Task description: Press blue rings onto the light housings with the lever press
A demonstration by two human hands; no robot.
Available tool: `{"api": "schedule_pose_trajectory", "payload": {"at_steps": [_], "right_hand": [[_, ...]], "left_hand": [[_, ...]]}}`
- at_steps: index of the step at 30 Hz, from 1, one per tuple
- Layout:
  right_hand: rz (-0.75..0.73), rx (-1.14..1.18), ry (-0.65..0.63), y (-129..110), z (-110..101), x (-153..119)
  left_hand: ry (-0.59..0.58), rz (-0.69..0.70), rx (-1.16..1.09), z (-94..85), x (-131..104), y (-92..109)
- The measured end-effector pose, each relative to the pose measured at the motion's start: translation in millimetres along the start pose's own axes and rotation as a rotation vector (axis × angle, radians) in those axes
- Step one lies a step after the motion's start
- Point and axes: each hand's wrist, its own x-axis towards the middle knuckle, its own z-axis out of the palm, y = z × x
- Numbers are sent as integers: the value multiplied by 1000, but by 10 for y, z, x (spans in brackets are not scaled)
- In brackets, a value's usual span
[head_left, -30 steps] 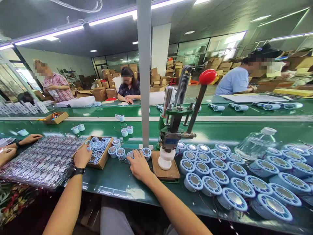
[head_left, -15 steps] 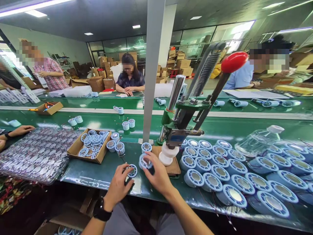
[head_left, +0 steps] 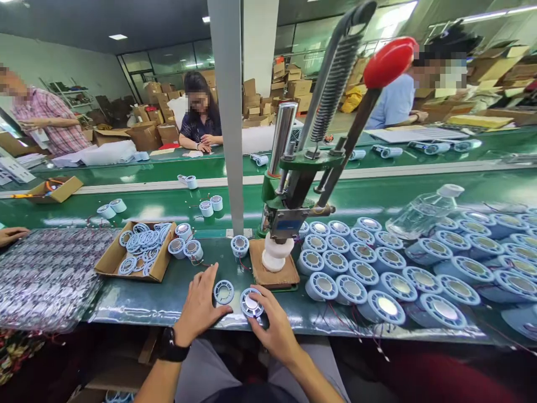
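Observation:
My right hand [head_left: 274,327] grips a light-blue round part with a silver centre [head_left: 251,303] between thumb and fingers, low over the bench's front edge. With fingers spread, my left hand [head_left: 199,308] is beside a light-blue slotted ring [head_left: 224,292]; whether its fingertips touch the ring I cannot tell. Behind the hands, another light-blue round part [head_left: 240,245] stands upright by the press. The hand press [head_left: 289,218] has a red-knobbed lever and a white pressing head [head_left: 274,258] over a brown pad.
Left of the hands is a cardboard box [head_left: 161,271] of light-blue rings, with several round parts beside it. Rows of wired light-blue parts [head_left: 354,288] fill the right side, near a clear plastic bottle [head_left: 419,215]. A metal post [head_left: 229,112] rises behind. Co-workers sit across the line.
My right hand has drawn the round part back toward the bench's front edge, away from the standing part. My left hand's fingers have spread wider beside the ring. The view has shifted.

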Motion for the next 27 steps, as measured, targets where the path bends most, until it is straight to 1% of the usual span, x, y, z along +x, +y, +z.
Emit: {"api": "schedule_pose_trajectory", "payload": {"at_steps": [2, 3, 4, 5, 7, 8, 11, 13, 15, 17, 21, 27], "right_hand": [[5, 6, 9, -7, -3, 3], [11, 5, 17, -14, 5, 4], [19, 0, 25, -21, 20, 4], [28, -8, 36, -26, 41, 2], [53, -29, 59, -30, 96, -5], [67, -40, 69, -28, 125, -12], [106, -60, 93, -8, 190, -40], [121, -57, 103, 4, 206, -56], [133, -46, 105, 12, 208, -66], [147, -35, 93, 19, 207, -71], [155, -45, 91, 38, 220, -80], [154, -48, 99, 37, 230, -76]], "left_hand": [[-63, 87, -49, -32, -10, -26], [-72, 110, -83, -43, -16, -21], [-56, 113, -125, -47, -22, 3], [-17, 103, -175, -45, -28, 49], [82, 82, -267, -20, -41, 204], [112, 86, -291, 3, -48, 303], [125, 124, -264, 92, -64, 580], [141, 117, -234, 157, -71, 682], [171, 90, -230, 213, -81, 703], [183, 60, -248, 252, -97, 674], [176, 2, -311, 268, -122, 638], [149, -91, -377, 242, -94, 795]]}}
